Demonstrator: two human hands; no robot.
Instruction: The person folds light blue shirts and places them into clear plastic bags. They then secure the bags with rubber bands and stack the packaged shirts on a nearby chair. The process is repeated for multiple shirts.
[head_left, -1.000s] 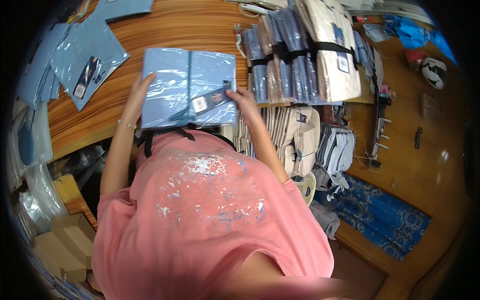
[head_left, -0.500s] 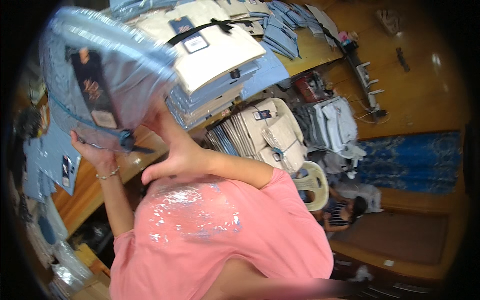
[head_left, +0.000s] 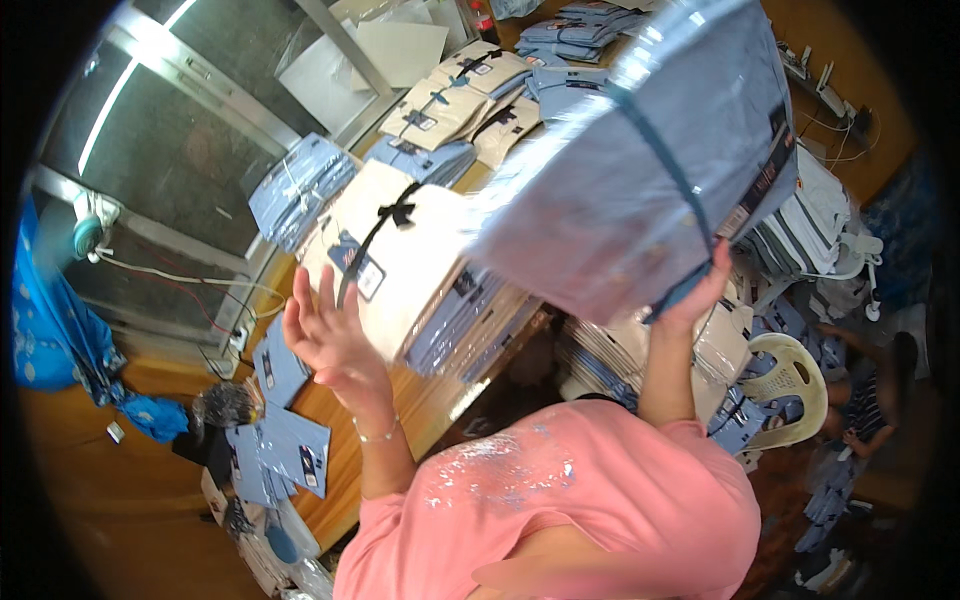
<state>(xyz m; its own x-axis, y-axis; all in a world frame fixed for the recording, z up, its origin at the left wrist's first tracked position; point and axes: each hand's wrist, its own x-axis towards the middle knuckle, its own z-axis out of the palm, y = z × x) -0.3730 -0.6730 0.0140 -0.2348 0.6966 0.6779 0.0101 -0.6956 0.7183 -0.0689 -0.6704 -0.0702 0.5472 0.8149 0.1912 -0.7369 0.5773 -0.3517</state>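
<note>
My right hand (head_left: 700, 290) grips the lower edge of a bundle of folded light blue garments (head_left: 620, 200), raised and tilted at the upper right. Clear plastic covers the bundle, a dark teal ribbon crosses it, and a dark label shows near its right edge. My left hand (head_left: 340, 350) is empty, fingers spread, just in front of a stack of packed garments (head_left: 420, 250). The top of that stack is cream and tied with a black ribbon bow; blue packs show in the layers below. The raised bundle hides part of the table behind it.
More tied cream bundles (head_left: 435, 112) and blue ones (head_left: 570, 35) line the wooden table (head_left: 345, 480) by the window. Loose blue garments (head_left: 285, 455) lie at its near left. A cream plastic chair (head_left: 805, 400) and a seated person (head_left: 870, 400) are at the right.
The blue bundle has gone from the left side to the upper right, now in my right hand alone. My left hand has let go of it. The view has also shifted.
</note>
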